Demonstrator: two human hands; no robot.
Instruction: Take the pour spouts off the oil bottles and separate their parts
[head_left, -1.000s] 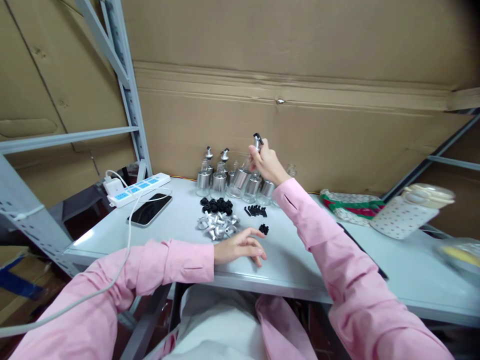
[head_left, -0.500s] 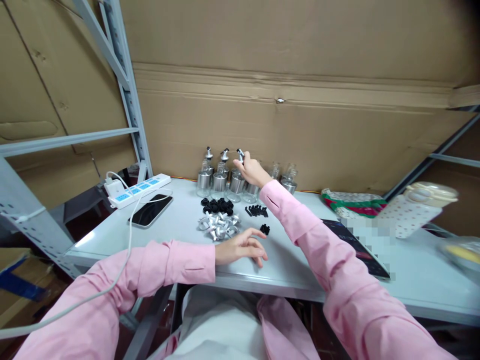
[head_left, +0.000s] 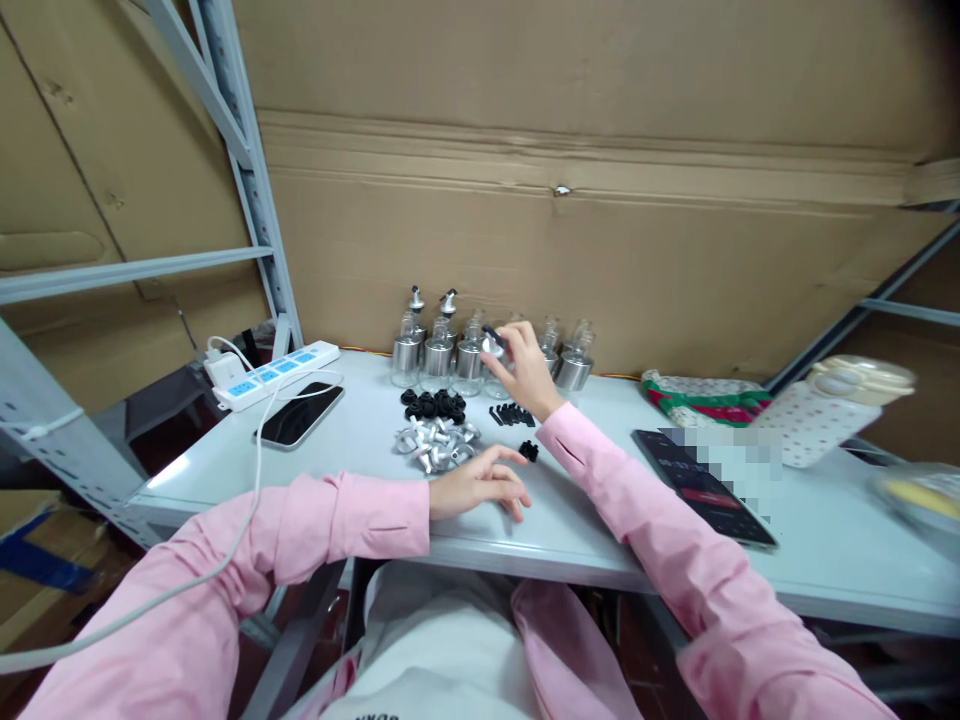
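Between the thumb and fingers of my right hand [head_left: 529,375] is a silver pour spout [head_left: 493,345] with a black flap, held in front of a row of glass bottles with steel sleeves [head_left: 469,362]. Two spouts [head_left: 448,302] stand on bottles at the back left of the row. My left hand [head_left: 484,484] rests near the table's front edge, fingers apart, holding nothing. Silver spout parts [head_left: 436,445] lie in a heap beyond it, with black stoppers [head_left: 433,404] behind them. Black flaps [head_left: 513,414] and a small cluster of black pieces [head_left: 529,451] lie to the right.
A phone [head_left: 301,415] and a white power strip [head_left: 279,374] are at the left, with a cable crossing my left arm. At the right are a tablet [head_left: 701,487], a patterned cloth [head_left: 701,400], a dotted bottle [head_left: 825,425] and a lidded bowl [head_left: 922,500].
My right hand has lifted the spout off the back row and brought it closer and slightly right. My left hand has barely moved.
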